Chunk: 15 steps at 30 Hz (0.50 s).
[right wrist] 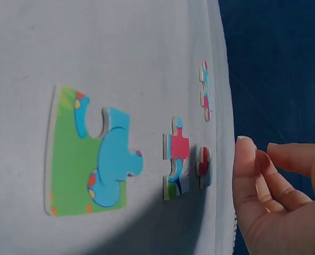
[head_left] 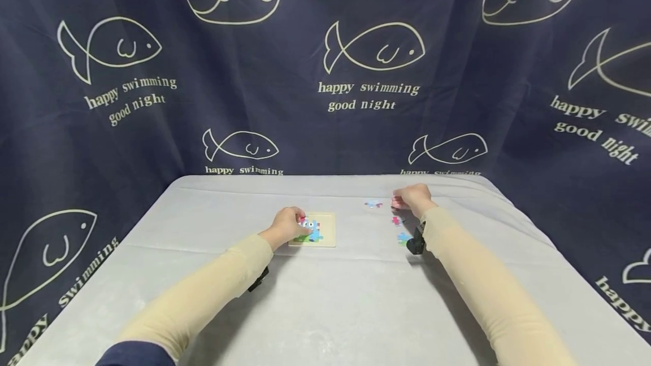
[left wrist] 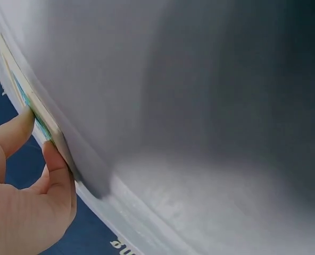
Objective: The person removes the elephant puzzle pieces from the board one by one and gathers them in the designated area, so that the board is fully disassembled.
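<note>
In the head view my left hand [head_left: 286, 226] is at the left side of a cream puzzle board [head_left: 329, 229], thumb over the blue and green puzzle pieces [head_left: 315, 232]. The left wrist view has the thumb and a fingertip close together at the puzzle, by the board's edge [left wrist: 47, 116]. My right hand [head_left: 416, 199] hovers at the loose pieces on the right, fingers bent. Nothing shows between its thumb and fingers in the right wrist view. Just beside those fingertips lies a small red puzzle piece [right wrist: 203, 162].
Other loose pieces lie on the white-covered table [head_left: 356, 309]: a green and blue one [right wrist: 112, 164], a pink one [right wrist: 180, 147] and a blue and pink one [right wrist: 205, 87]. A dark blue curtain [head_left: 305, 117] with fish drawings hangs behind the table.
</note>
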### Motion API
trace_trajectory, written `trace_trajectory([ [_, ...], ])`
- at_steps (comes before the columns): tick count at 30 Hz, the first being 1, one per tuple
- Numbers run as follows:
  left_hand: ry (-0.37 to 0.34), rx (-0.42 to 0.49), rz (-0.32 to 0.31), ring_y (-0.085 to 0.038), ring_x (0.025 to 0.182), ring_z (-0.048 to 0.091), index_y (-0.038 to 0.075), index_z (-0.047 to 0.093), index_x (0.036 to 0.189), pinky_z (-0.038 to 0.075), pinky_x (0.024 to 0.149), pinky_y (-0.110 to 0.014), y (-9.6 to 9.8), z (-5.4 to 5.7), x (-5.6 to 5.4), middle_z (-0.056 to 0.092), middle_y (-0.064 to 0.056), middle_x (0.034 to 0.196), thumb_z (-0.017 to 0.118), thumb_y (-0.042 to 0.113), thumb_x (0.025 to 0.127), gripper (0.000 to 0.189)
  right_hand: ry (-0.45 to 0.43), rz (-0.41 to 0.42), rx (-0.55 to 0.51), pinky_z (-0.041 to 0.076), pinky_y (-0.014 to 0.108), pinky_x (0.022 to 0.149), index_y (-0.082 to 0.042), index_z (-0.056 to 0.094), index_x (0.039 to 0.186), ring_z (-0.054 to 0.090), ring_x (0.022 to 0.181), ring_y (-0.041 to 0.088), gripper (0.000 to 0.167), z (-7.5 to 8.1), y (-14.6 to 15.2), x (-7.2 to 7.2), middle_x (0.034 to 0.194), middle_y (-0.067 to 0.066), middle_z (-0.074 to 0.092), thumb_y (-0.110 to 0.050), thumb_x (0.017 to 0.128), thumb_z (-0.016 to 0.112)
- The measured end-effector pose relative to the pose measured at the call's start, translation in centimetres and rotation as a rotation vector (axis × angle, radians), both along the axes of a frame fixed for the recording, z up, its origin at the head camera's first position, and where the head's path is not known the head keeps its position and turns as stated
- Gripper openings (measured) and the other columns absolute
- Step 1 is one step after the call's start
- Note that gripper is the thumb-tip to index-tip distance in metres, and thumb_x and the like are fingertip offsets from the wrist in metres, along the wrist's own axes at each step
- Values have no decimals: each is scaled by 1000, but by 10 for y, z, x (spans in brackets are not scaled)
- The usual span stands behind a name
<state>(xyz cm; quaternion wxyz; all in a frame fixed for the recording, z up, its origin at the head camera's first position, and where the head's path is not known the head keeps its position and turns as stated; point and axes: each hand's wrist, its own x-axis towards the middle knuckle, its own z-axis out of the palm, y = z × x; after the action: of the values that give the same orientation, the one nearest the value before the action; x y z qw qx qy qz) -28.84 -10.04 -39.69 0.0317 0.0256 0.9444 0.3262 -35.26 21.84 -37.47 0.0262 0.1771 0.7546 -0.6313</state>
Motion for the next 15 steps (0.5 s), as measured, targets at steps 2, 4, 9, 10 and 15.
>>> trace_trajectory([
  [2, 5, -20, -16, -22, 93, 53, 1, 62, 115, 47, 91, -38, 0, 2, 1, 59, -10, 100, 80, 16, 80, 43, 6, 9, -13, 58, 24, 65, 15, 49, 125, 64, 51, 7, 39, 2, -1, 2, 60, 0, 63, -1, 91, 58],
  [4, 13, -42, -34, -22, 94, 54, 0, 62, 116, 47, 92, -38, 0, 4, 2, 60, -10, 101, 79, 16, 80, 43, 19, 30, -21, 58, 24, 65, 17, 48, 125, 64, 52, 7, 39, 4, -2, 4, 61, 1, 64, 0, 91, 57],
  [9, 26, -60, -63, -23, 96, 55, -1, 61, 119, 47, 94, -39, 0, 7, 4, 61, -12, 103, 79, 16, 80, 47, 37, 83, -29, 58, 24, 68, 19, 48, 122, 64, 55, 7, 36, 7, -9, 9, 65, 3, 63, 4, 90, 56],
  [10, 25, -55, -63, -23, 96, 54, -1, 61, 120, 47, 94, -38, 0, 6, 4, 61, -11, 104, 80, 17, 80, 48, 35, 89, -31, 58, 24, 69, 18, 49, 121, 64, 56, 8, 35, 7, -10, 9, 66, 4, 64, 4, 90, 56],
  [15, 10, -8, -53, -23, 98, 54, 0, 61, 122, 46, 96, -39, -2, 2, 4, 60, -11, 106, 84, 16, 75, 54, 17, 134, -66, 58, 25, 72, 19, 50, 120, 66, 60, 10, 34, 5, -18, 11, 67, 6, 66, 5, 91, 56],
])
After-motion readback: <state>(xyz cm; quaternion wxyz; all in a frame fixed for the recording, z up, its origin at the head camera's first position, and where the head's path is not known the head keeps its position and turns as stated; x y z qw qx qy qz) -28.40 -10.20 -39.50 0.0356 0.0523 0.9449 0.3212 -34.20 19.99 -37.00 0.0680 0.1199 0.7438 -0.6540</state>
